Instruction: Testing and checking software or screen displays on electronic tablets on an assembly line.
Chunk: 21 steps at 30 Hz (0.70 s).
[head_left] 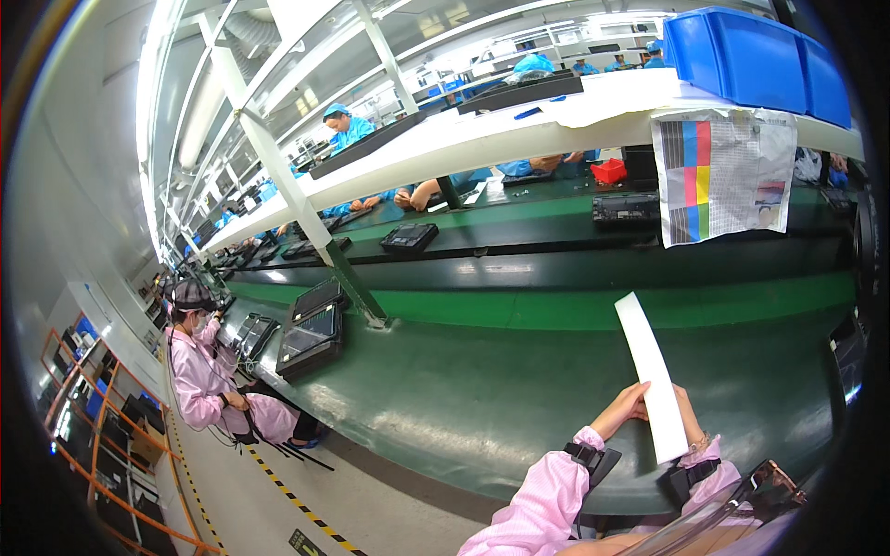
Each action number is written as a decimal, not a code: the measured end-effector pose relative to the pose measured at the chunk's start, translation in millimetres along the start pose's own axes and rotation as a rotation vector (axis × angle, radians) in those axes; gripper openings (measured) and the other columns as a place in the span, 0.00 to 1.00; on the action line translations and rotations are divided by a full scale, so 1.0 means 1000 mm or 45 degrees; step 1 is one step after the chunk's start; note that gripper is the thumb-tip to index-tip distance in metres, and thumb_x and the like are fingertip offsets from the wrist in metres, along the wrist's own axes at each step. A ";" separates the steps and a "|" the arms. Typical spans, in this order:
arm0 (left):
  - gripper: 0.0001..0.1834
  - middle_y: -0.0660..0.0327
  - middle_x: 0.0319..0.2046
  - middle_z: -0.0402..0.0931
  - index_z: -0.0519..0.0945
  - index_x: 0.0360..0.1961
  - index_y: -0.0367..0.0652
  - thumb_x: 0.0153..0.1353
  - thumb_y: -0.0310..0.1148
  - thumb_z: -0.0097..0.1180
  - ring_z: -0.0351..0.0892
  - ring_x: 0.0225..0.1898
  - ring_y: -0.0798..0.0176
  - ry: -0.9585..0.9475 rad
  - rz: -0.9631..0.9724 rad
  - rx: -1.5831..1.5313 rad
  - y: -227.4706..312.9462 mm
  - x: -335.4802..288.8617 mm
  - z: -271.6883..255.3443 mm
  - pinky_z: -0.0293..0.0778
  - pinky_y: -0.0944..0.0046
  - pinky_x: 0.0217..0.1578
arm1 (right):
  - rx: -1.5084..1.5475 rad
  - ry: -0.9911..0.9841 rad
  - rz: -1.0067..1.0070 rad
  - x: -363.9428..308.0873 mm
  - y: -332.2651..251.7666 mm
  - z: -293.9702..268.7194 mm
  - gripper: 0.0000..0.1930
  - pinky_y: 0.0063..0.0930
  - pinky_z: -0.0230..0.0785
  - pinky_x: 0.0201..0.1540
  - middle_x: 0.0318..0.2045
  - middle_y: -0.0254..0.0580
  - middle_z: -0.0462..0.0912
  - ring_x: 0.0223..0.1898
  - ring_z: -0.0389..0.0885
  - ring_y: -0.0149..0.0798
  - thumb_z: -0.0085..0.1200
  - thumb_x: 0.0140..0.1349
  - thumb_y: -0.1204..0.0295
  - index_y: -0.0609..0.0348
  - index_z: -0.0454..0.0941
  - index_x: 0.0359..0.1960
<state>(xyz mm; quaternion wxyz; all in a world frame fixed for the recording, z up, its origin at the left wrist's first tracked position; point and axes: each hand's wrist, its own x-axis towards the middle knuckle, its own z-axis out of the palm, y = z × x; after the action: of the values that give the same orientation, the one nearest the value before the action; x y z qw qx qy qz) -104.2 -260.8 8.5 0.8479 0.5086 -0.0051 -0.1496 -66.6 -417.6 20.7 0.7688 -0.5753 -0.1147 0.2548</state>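
A long, flat white strip (651,380), slightly bowed, stands tilted over the green bench in front of me. I cannot make out what it is made of. My left hand (630,406) grips its left edge, with the fingers closed against it. At the strip's opposite edge is my right hand (684,412); the strip covers its fingers, so its grip does not show. Both forearms wear pink sleeves with black bands at the wrists.
The green bench (482,389) carries open black cases (313,335) at the left, near a seated person in pink (199,371). Beyond runs a line with black devices (409,238). Above, a white shelf (575,125) holds blue bins (742,60); a printed sheet (732,176) hangs from it.
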 end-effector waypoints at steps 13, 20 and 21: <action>0.21 0.65 0.44 0.75 0.68 0.53 0.43 0.68 0.46 0.41 0.75 0.45 0.70 0.008 0.062 -0.152 -0.006 0.004 -0.016 0.71 0.67 0.46 | -0.157 0.081 -0.047 0.000 -0.004 0.006 0.15 0.19 0.68 0.35 0.32 0.34 0.80 0.32 0.76 0.25 0.40 0.65 0.69 0.66 0.76 0.43; 0.20 0.65 0.43 0.75 0.69 0.53 0.42 0.67 0.45 0.43 0.76 0.44 0.72 0.000 -0.009 -0.089 0.006 -0.009 -0.001 0.71 0.68 0.45 | -0.144 0.087 -0.011 -0.006 -0.004 0.009 0.16 0.18 0.69 0.37 0.34 0.33 0.80 0.34 0.76 0.24 0.42 0.68 0.65 0.65 0.76 0.44; 0.20 0.66 0.43 0.75 0.69 0.53 0.42 0.67 0.44 0.43 0.76 0.43 0.72 0.016 -0.018 -0.086 0.004 -0.011 -0.004 0.71 0.69 0.45 | -0.132 0.087 0.004 -0.006 -0.004 0.010 0.16 0.18 0.69 0.37 0.34 0.33 0.80 0.34 0.76 0.24 0.42 0.68 0.65 0.65 0.76 0.44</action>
<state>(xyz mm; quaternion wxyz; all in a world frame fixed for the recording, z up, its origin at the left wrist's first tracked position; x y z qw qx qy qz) -113.1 -252.8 11.3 0.8635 0.4807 0.0091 -0.1526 -75.0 -413.2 27.9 0.7410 -0.6228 -0.1004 0.2301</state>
